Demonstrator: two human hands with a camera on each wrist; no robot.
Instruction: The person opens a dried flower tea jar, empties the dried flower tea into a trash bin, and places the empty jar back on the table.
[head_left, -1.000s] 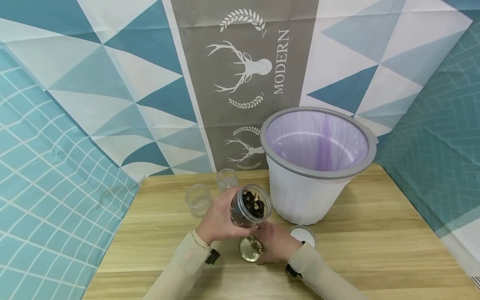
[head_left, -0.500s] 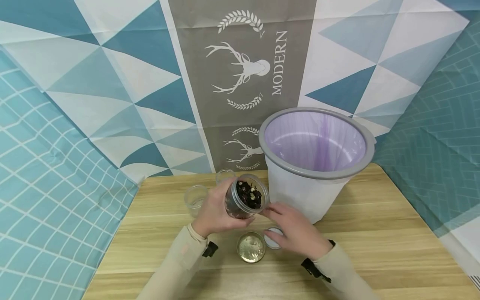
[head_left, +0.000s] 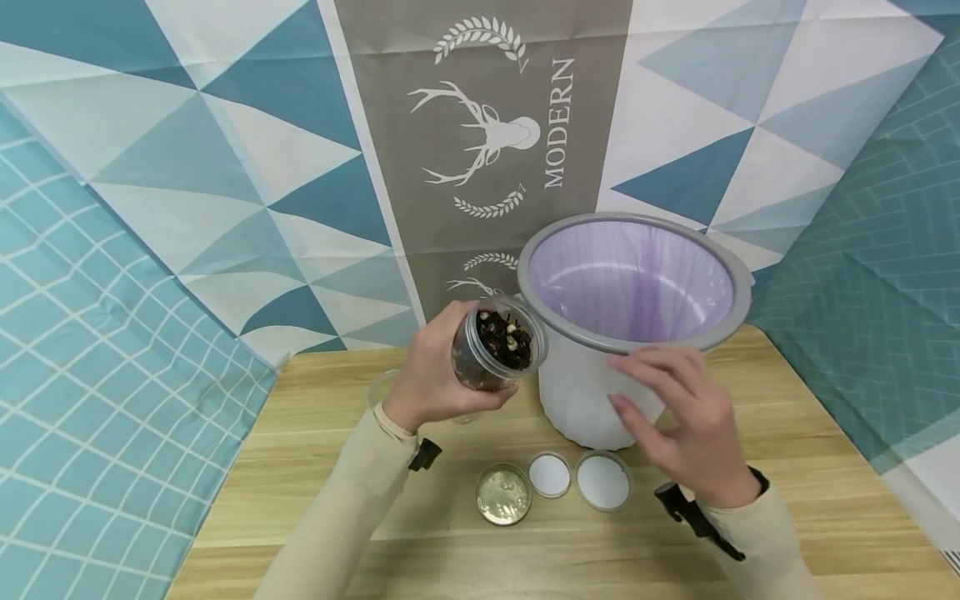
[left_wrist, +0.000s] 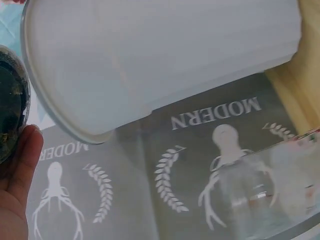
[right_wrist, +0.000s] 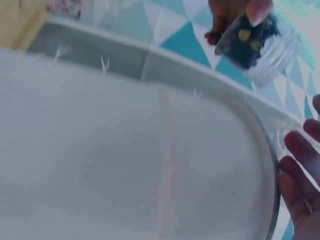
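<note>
My left hand (head_left: pixel 431 379) grips a clear jar (head_left: pixel 471 367) of dark dried bits with pale specks, in the head view. The jar is raised and tilted, its uncovered mouth toward the camera, beside the near left rim of the bucket (head_left: pixel 588 404). This white bucket has a grey rim and a purple liner. In front of it my right hand (head_left: pixel 686 425) hovers with fingers spread loosely, holding nothing. The right wrist view also shows the jar (right_wrist: pixel 250 42) in the left hand, with the right hand's fingers (right_wrist: pixel 300 150) near the rim.
A gold lid (head_left: pixel 503 495), a small white lid (head_left: pixel 550 475) and a larger white lid (head_left: pixel 604 481) lie in a row on the wooden table (head_left: pixel 750 517). Behind the left hand, a clear jar (head_left: pixel 381 386) is mostly hidden. Patterned cloth (head_left: pixel 487 133) hangs behind.
My left hand has lifted the jar up toward the bucket's rim. My right hand has left the lids and moved right and upward, leaving the small white lid on the table.
</note>
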